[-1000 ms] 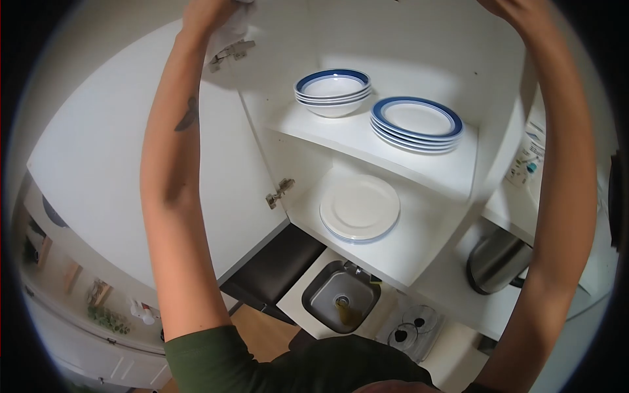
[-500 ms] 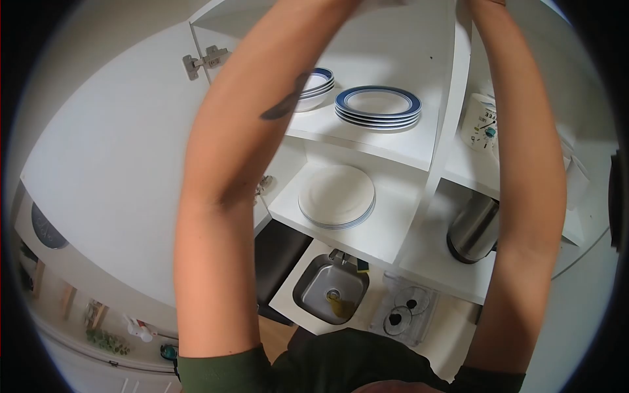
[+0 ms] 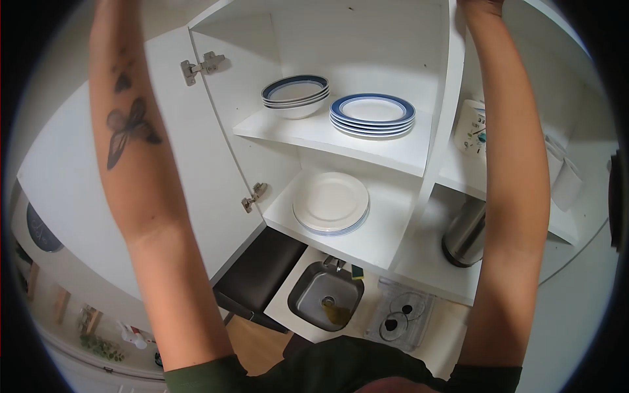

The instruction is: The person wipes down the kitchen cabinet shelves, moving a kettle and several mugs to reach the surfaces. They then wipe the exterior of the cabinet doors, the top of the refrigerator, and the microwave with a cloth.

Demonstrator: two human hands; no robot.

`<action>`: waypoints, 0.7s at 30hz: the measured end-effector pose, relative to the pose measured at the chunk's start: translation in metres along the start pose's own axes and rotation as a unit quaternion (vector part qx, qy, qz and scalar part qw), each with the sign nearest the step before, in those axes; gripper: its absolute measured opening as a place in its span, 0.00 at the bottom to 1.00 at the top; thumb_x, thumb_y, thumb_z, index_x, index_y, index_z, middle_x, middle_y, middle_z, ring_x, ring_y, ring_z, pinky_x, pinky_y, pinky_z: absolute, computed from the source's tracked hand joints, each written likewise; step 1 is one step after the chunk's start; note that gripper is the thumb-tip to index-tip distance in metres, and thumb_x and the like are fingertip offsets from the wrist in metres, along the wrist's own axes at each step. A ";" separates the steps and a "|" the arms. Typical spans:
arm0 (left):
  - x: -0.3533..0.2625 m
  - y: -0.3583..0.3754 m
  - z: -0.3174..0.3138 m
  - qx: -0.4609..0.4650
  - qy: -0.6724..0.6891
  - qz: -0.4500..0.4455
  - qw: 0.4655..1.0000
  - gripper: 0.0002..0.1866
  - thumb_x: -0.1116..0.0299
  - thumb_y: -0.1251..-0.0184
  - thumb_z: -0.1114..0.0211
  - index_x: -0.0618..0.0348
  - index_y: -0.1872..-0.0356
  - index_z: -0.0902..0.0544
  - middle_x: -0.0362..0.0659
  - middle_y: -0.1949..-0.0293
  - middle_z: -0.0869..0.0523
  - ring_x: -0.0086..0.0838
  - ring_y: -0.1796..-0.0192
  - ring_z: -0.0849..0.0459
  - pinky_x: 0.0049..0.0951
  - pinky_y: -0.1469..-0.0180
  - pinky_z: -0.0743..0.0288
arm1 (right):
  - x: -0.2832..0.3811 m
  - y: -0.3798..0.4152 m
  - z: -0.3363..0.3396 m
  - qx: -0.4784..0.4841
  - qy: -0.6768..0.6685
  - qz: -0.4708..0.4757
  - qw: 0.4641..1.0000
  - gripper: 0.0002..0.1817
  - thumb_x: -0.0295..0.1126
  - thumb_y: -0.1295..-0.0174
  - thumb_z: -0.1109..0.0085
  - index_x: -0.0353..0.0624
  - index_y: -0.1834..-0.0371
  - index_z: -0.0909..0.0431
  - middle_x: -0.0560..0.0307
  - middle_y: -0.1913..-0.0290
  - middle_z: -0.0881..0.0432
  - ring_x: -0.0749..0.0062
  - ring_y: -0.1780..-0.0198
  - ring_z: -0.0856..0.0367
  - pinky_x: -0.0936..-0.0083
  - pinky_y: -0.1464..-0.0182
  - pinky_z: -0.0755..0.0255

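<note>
Both my arms reach up past the top of the view. My left hand is out of sight; its tattooed forearm crosses in front of the open cabinet door (image 3: pixel 203 150). Only the base of my right hand (image 3: pixel 481 5) shows, at the top edge beside the cabinet's upright divider (image 3: pixel 452 78); its fingers are hidden. On the upper shelf sit a stack of blue-rimmed bowls (image 3: pixel 296 98) and a stack of blue-rimmed plates (image 3: pixel 373 112). Another stack of plates (image 3: pixel 331 200), with a plain white one on top, stands on the lower shelf.
Below are a steel sink (image 3: pixel 308 304) with a tap (image 3: pixel 335 263), a sponge (image 3: pixel 357 272) and a clear tray (image 3: pixel 419 327) holding round lids. Right of the divider stand a metal canister-like vessel (image 3: pixel 464 239), a printed white container (image 3: pixel 468 131) and white cups (image 3: pixel 567 183).
My left arm has swung left, away from the shelves, uncovering the bowls and door hinges. My right arm stays raised, and the view has shifted slightly.
</note>
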State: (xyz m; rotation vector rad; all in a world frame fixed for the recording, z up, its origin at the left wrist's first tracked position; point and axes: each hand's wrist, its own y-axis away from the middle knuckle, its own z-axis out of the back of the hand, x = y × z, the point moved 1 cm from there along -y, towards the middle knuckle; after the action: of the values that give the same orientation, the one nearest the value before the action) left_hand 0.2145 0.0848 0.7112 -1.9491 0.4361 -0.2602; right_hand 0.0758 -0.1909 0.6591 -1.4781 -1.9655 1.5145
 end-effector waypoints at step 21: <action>0.040 0.143 -0.155 0.144 -0.218 -0.231 0.937 0.12 0.72 0.47 0.34 0.60 0.60 0.18 0.52 0.64 0.17 0.44 0.58 0.17 0.42 0.57 0.23 | -0.002 0.002 0.008 0.074 -0.017 0.012 0.997 0.25 0.53 0.31 0.59 0.41 0.50 0.27 0.56 0.61 0.24 0.72 0.53 0.27 0.73 0.43 0.33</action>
State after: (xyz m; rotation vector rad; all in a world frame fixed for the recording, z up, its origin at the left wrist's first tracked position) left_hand 0.1673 -0.1127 0.6428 -1.7281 -0.3431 -0.1680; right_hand 0.0722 -0.1978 0.6547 -1.4287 -1.8150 1.6677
